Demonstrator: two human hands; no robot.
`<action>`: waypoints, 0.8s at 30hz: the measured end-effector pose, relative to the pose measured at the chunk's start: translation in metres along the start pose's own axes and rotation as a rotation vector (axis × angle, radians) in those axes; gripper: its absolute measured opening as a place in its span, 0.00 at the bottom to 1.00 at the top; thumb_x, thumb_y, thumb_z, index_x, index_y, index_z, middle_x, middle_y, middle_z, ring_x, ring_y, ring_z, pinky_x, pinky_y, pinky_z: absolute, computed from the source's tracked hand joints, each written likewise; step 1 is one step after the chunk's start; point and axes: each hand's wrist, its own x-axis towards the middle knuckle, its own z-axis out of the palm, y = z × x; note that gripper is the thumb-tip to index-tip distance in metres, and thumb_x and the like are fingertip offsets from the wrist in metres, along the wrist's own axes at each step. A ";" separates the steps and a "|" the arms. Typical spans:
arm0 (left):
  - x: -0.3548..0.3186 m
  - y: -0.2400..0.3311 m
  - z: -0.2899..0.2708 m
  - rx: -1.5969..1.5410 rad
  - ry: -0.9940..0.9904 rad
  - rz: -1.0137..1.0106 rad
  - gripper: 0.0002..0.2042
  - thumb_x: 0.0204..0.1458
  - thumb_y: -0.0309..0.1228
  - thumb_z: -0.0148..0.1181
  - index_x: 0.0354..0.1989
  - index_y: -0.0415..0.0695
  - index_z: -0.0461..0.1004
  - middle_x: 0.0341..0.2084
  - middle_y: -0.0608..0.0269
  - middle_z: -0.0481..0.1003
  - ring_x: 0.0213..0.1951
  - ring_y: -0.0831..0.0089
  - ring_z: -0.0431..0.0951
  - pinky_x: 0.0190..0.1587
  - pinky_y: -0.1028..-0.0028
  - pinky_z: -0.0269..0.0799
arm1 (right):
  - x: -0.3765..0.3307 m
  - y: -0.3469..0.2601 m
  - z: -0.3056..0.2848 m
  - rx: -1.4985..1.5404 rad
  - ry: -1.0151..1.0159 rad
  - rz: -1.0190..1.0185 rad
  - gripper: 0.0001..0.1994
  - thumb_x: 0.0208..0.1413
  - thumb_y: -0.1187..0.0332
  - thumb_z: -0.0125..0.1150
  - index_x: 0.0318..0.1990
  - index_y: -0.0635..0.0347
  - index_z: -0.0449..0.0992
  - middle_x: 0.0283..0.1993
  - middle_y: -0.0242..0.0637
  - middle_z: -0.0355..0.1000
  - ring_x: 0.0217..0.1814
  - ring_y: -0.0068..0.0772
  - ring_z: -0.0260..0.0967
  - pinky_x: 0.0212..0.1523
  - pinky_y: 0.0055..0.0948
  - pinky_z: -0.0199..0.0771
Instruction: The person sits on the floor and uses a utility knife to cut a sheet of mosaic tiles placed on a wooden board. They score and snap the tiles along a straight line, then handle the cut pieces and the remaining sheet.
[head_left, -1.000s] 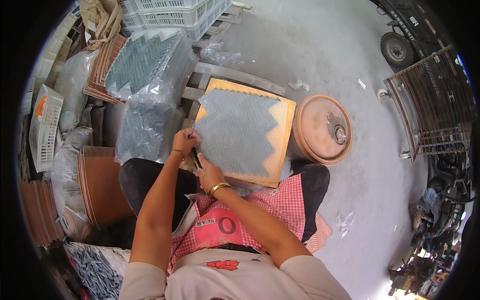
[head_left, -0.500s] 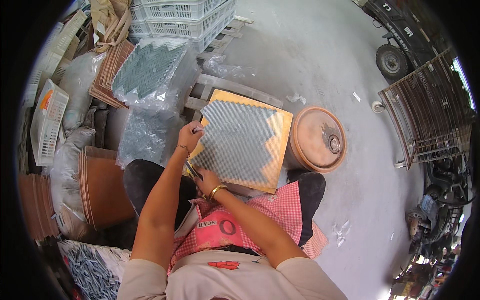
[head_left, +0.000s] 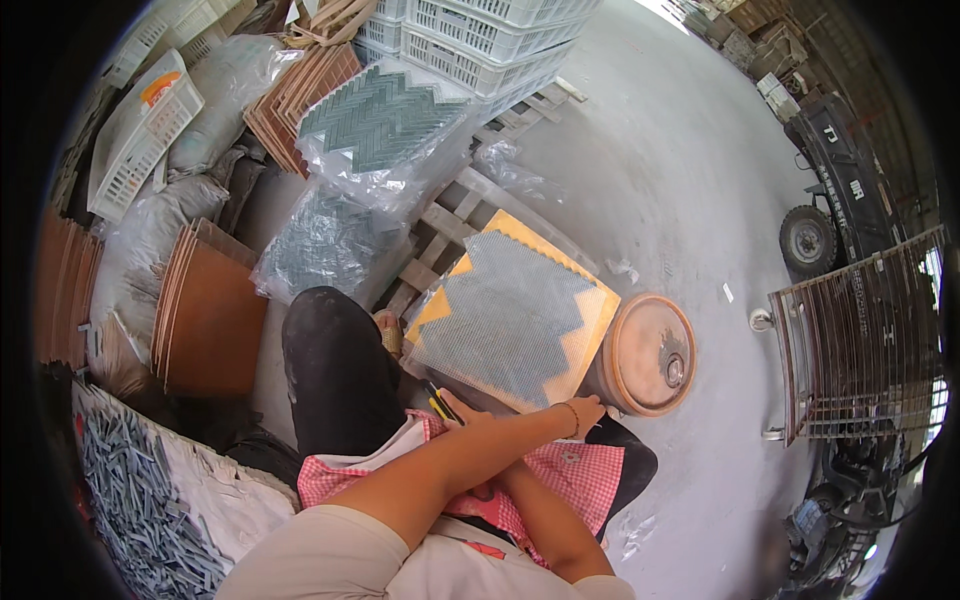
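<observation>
L & R hands are well apart, forearms crossed, L over R. R hand (head_left: 466,406) is closed round a yellow-&-black knife (head_left: 441,404), low in front of the lap, near the board's near L side; blade detail too small to tell. L hand (head_left: 588,412) is across on the R, by the near R edge of the board, just beside the drum; fingers look bent, but can't tell if they're gripping anything or touching the edge.

Tile sheet (head_left: 510,310), grey-green w/ zigzag sides, lies flat on the yellow board (head_left: 432,308), directly in front of the person, btwn the knees & the pallet (head_left: 443,222). Fine mesh (head_left: 562,378) covers the sheet & runs past it onto the board, esp. at the near R.

Drum (head_left: 650,350), orange-brown w/ round lid, stands just R of the board. Pink checked apron (head_left: 590,475) covers the lap. Far L: plastic-wrapped herringbone tile stack (head_left: 380,118), white crates (head_left: 490,45) behind it, brown panels (head_left: 205,320) leaning nearer the person. Near L, bottom: heap of loose tile strips (head_left: 140,500). Far R: rusty wire cart (head_left: 860,340) on wheels, w/ a dark vehicle (head_left: 845,185) beyond it.
</observation>
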 end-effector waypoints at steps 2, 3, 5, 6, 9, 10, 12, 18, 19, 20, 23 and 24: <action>-0.010 0.010 -0.001 -0.053 0.037 -0.086 0.22 0.37 0.23 0.54 0.45 0.35 0.60 0.47 0.46 0.60 0.45 0.53 0.66 0.42 0.67 0.66 | -0.007 -0.014 -0.012 -0.140 -0.037 0.071 0.26 0.51 0.61 0.48 0.58 0.41 0.51 0.28 0.45 0.71 0.23 0.39 0.68 0.25 0.31 0.67; -0.017 0.010 -0.005 -0.106 0.068 -0.069 0.22 0.37 0.23 0.53 0.45 0.36 0.60 0.48 0.47 0.60 0.46 0.53 0.66 0.43 0.67 0.65 | -0.010 -0.018 -0.018 -0.229 -0.064 0.089 0.26 0.50 0.61 0.48 0.58 0.43 0.51 0.28 0.45 0.71 0.23 0.40 0.69 0.25 0.31 0.67; -0.043 -0.002 -0.019 -0.201 0.131 -0.059 0.21 0.38 0.24 0.53 0.45 0.37 0.60 0.49 0.49 0.59 0.47 0.54 0.64 0.44 0.66 0.64 | -0.004 -0.006 -0.016 -0.301 0.021 -0.090 0.26 0.50 0.61 0.48 0.58 0.45 0.51 0.28 0.46 0.70 0.23 0.40 0.69 0.25 0.31 0.67; -0.057 -0.003 -0.030 -0.296 0.364 0.005 0.21 0.39 0.24 0.52 0.45 0.39 0.60 0.48 0.50 0.60 0.46 0.53 0.65 0.45 0.66 0.64 | -0.001 0.029 -0.014 -0.295 0.161 -0.237 0.27 0.50 0.61 0.48 0.58 0.46 0.51 0.28 0.46 0.70 0.23 0.40 0.69 0.25 0.31 0.67; -0.140 -0.048 -0.046 -0.256 1.157 -0.282 0.16 0.38 0.22 0.51 0.39 0.39 0.63 0.41 0.51 0.65 0.40 0.54 0.67 0.42 0.67 0.64 | 0.018 0.022 -0.034 -0.244 0.417 -0.334 0.26 0.48 0.64 0.49 0.57 0.50 0.53 0.28 0.45 0.70 0.23 0.38 0.69 0.28 0.30 0.68; -0.164 -0.075 -0.042 -0.233 1.347 -0.453 0.12 0.37 0.22 0.50 0.35 0.38 0.63 0.34 0.51 0.65 0.37 0.53 0.65 0.40 0.66 0.61 | 0.009 0.000 -0.051 0.099 0.117 0.043 0.26 0.47 0.66 0.50 0.57 0.48 0.54 0.28 0.45 0.70 0.25 0.39 0.69 0.29 0.30 0.69; -0.189 -0.117 -0.028 -0.394 1.534 -0.895 0.11 0.37 0.22 0.53 0.31 0.38 0.63 0.33 0.52 0.63 0.38 0.57 0.65 0.40 0.68 0.61 | 0.028 0.005 -0.063 -0.148 0.200 -0.106 0.26 0.47 0.66 0.50 0.57 0.45 0.54 0.26 0.45 0.69 0.25 0.41 0.69 0.29 0.35 0.68; -0.197 -0.155 0.015 -0.577 1.275 -1.150 0.16 0.35 0.30 0.60 0.33 0.43 0.62 0.20 0.54 0.71 0.27 0.56 0.72 0.31 0.65 0.66 | 0.073 -0.015 -0.061 -0.557 0.111 -0.265 0.25 0.46 0.67 0.50 0.55 0.39 0.56 0.23 0.46 0.68 0.23 0.47 0.66 0.24 0.39 0.67; -0.196 -0.153 0.013 -0.575 1.292 -1.164 0.15 0.35 0.30 0.59 0.31 0.43 0.63 0.20 0.54 0.71 0.27 0.57 0.73 0.31 0.65 0.66 | 0.076 -0.021 -0.059 -0.615 0.091 -0.240 0.25 0.47 0.67 0.50 0.55 0.39 0.56 0.21 0.45 0.68 0.22 0.47 0.66 0.24 0.40 0.66; -0.195 -0.151 0.011 -0.571 1.307 -1.177 0.13 0.35 0.30 0.59 0.30 0.43 0.64 0.19 0.54 0.71 0.27 0.57 0.73 0.31 0.65 0.66 | 0.080 -0.021 -0.055 -0.641 0.091 -0.253 0.25 0.47 0.67 0.49 0.55 0.39 0.55 0.20 0.45 0.67 0.21 0.47 0.66 0.23 0.40 0.66; -0.192 -0.147 0.010 -0.593 1.298 -1.122 0.08 0.35 0.29 0.57 0.24 0.42 0.68 0.17 0.54 0.71 0.26 0.59 0.73 0.29 0.67 0.67 | 0.091 -0.021 -0.044 -0.719 0.089 -0.267 0.24 0.48 0.67 0.47 0.55 0.40 0.55 0.18 0.45 0.66 0.20 0.47 0.65 0.21 0.41 0.65; -0.191 -0.146 0.009 -0.602 1.308 -1.126 0.06 0.35 0.29 0.57 0.22 0.42 0.68 0.17 0.54 0.71 0.25 0.59 0.73 0.29 0.67 0.67 | 0.092 -0.022 -0.042 -0.751 0.079 -0.250 0.24 0.48 0.67 0.46 0.55 0.40 0.55 0.18 0.45 0.66 0.19 0.47 0.65 0.20 0.41 0.65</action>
